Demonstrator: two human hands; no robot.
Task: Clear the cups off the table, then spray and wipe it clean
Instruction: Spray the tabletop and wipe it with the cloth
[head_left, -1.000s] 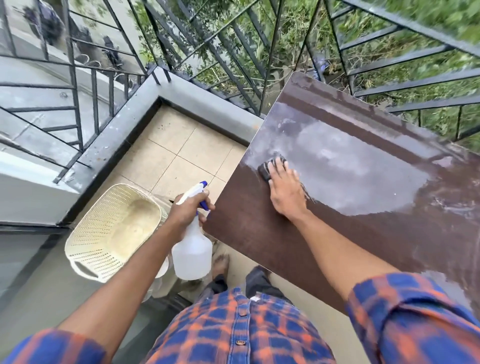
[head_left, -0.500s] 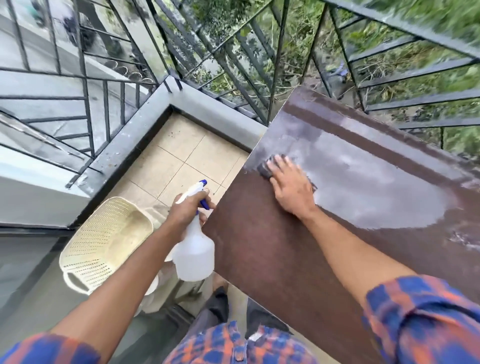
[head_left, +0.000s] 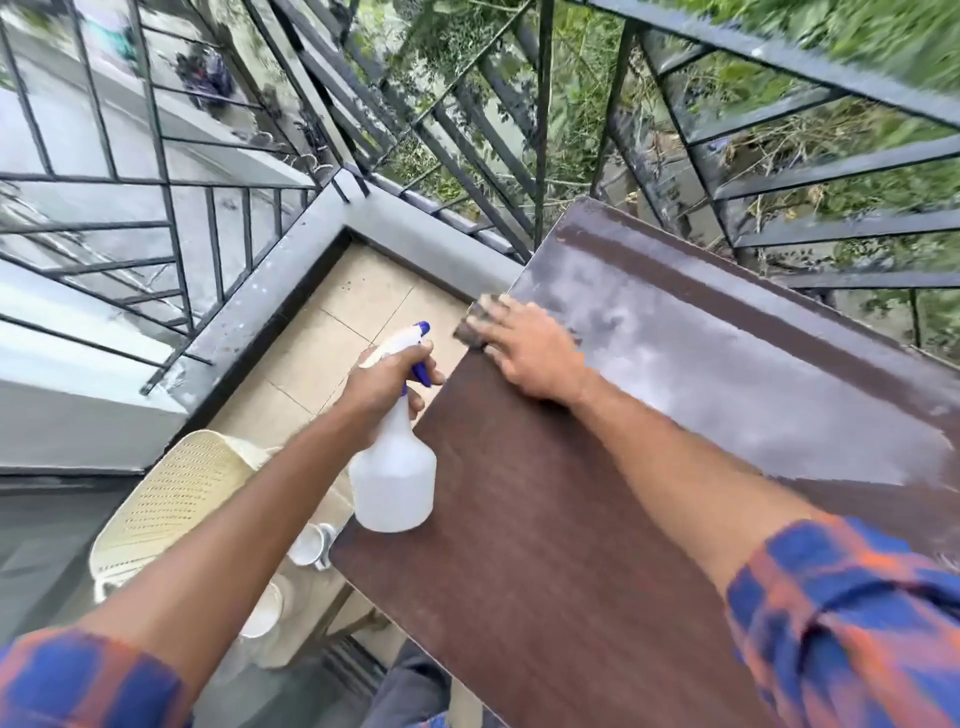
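Head view: the tabletop (head_left: 545, 519) filled the right half, with a wet sheen toward 1 o'clock and dry brown toward 6.
Wiping pad: a dark pad (head_left: 475, 327) lay at the tabletop's 10 o'clock edge under the right hand (head_left: 530, 348), whose fingers (head_left: 505, 318) lay flat, pressing on it.
Handling: the pad looked soft and light and would likely slide on the wet film; pressure from above suited it.
Spray bottle: the spray bottle (head_left: 395, 478) hung just off the 9 o'clock edge, the left hand (head_left: 387, 382) clenched round its neck; probably light plastic.
Cups: white cups (head_left: 311, 543) sat low at 7 o'clock, beside a basket (head_left: 176, 499).
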